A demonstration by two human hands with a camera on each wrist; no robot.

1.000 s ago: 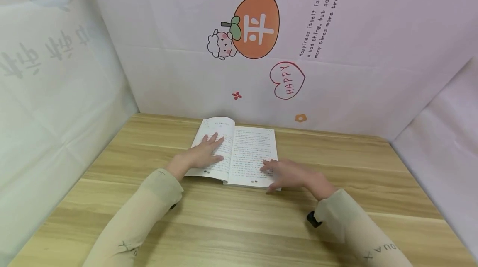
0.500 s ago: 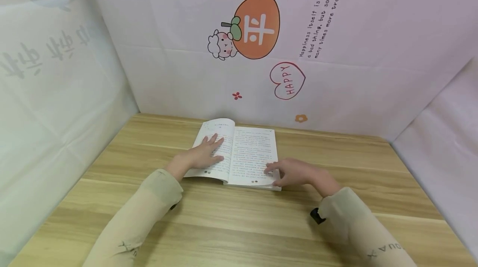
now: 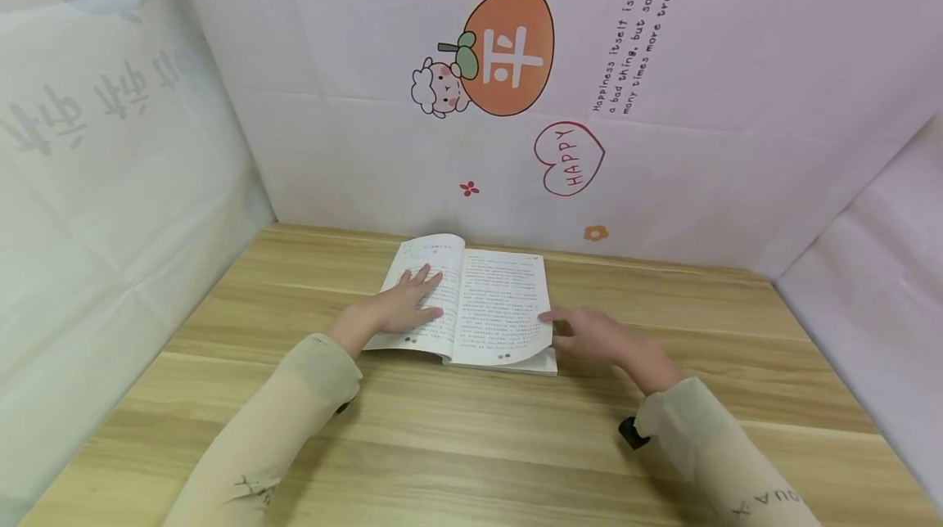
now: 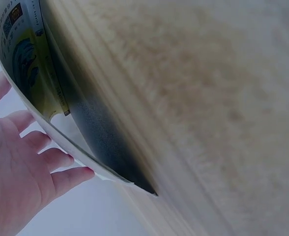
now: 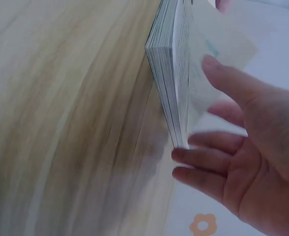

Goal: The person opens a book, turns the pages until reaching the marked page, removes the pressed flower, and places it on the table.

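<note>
An open book point(image 3: 504, 298) with printed pages lies near the back edge of the table. My left hand point(image 3: 401, 302) rests on its left page, fingers spread. In the left wrist view that side of the book point(image 4: 61, 135) arches up from the table, the fingers on its outer face. At the right edge, my right hand point(image 3: 593, 335) pinches a single page point(image 5: 201, 83) between thumb and index finger. That page's lower right corner is lifted off the stack beneath. The other right fingers touch or hang close to the book's edge in the right wrist view.
The wooden table point(image 3: 457, 453) stretches out in front of the book and to both sides. Right behind the book stands a white printed backdrop point(image 3: 354, 159), with similar white sheets point(image 3: 110, 224) at the left and right.
My right hand has moved from lying over the right page's lower corner to its outer edge, and the page's corner has come up. The left hand has stayed in place.
</note>
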